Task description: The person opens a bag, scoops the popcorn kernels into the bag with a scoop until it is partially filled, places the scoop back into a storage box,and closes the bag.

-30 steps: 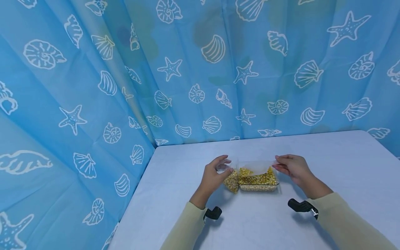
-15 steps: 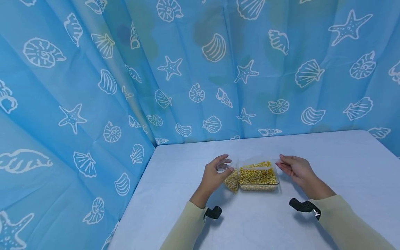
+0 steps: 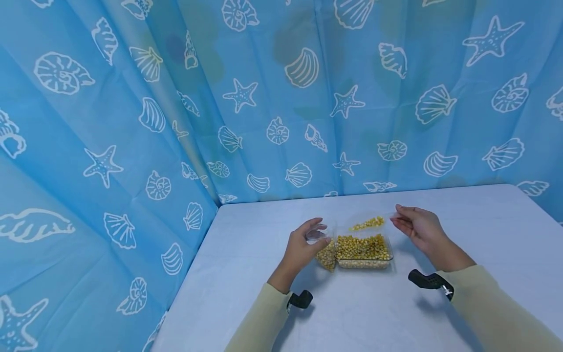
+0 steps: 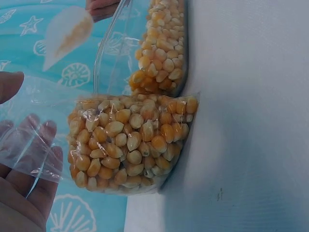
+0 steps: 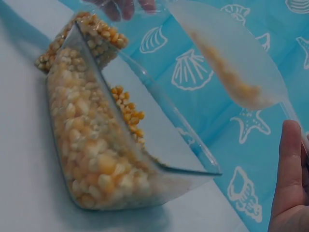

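My right hand (image 3: 422, 232) grips the thin handle of a translucent scoop (image 5: 241, 58), which carries a small heap of yellow corn kernels (image 3: 368, 223). It hangs above the far side of a clear rectangular container (image 3: 365, 264) full of kernels. Left of the container and against it stands a clear plastic bag (image 4: 128, 145), its lower part filled with kernels. My left hand (image 3: 300, 248) holds the bag's upper part, thumb and fingers spread apart around its mouth. Some of those fingers show through the film in the left wrist view.
A white cloth covers the table (image 3: 352, 313). Blue curtains (image 3: 272, 98) with white shell prints hang behind and to the left. A black wrist mount (image 3: 300, 299) sits on the left forearm, and another mount (image 3: 428, 280) on the right.
The scoop has come up out of the container's kernels with a load, as my right hand rose and shifted slightly right. My left hand and the bag have stayed in place.
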{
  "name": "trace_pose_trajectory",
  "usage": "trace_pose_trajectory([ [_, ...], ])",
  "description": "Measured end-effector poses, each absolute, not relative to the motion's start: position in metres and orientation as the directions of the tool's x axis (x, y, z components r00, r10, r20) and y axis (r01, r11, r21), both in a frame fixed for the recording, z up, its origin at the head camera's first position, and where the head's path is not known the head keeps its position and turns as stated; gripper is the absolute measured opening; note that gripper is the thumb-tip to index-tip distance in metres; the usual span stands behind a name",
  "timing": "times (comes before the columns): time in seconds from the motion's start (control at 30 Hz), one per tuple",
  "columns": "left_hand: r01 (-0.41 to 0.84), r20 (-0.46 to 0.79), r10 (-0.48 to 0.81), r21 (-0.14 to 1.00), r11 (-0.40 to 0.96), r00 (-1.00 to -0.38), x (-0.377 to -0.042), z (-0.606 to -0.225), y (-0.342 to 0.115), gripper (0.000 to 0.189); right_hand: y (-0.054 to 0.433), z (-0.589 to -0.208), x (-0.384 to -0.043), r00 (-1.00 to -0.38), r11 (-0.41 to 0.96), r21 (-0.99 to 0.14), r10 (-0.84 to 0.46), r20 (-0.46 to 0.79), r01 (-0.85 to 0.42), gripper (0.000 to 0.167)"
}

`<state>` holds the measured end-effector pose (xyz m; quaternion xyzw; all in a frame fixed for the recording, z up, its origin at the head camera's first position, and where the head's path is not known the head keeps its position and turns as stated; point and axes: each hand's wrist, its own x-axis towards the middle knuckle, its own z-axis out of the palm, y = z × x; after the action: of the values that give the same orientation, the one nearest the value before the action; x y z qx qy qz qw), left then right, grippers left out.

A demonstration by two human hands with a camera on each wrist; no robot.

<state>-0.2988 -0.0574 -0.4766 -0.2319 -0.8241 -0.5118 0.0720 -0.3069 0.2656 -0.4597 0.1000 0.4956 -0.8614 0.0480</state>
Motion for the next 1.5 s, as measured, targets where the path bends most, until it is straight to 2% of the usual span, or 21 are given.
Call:
trace_pose_trajectory([
  [0.2,0.455,0.355,0.318,0.823,0.340,-0.879,-0.299,-0.478,-0.056,0.068,0.260,-0.448,-0.312,-0.971,-0.504,-0.845,0.049,-0.235,0.180,0.046],
  [0.33,0.432,0.329,0.321,0.836,0.338,-0.888,-0.299,-0.477,-0.055,0.066,0.255,-0.441,-0.314,-0.966,-0.505,-0.843,0.060,-0.250,0.187,0.052],
  [0.67,0.333,0.210,0.317,0.850,0.408,-0.925,-0.296,-0.476,-0.050,0.059,0.241,-0.428,-0.316,-0.978,-0.517,-0.846,0.070,-0.198,0.134,0.036],
  [0.83,0.335,0.212,0.323,0.855,0.397,-0.923,-0.296,-0.475,-0.050,0.063,0.234,-0.424,-0.316,-0.981,-0.508,-0.852,0.065,-0.185,0.127,0.040],
  [1.37,0.318,0.184,0.331,0.853,0.414,-0.925,-0.297,-0.474,-0.049,0.065,0.219,-0.415,-0.320,-0.989,-0.293,-0.954,0.102,-0.105,0.071,0.047],
  [1.5,0.315,0.184,0.326,0.852,0.417,-0.927,-0.297,-0.475,-0.048,0.063,0.217,-0.412,-0.320,-0.988,-0.270,-0.961,0.115,-0.098,0.064,0.041],
])
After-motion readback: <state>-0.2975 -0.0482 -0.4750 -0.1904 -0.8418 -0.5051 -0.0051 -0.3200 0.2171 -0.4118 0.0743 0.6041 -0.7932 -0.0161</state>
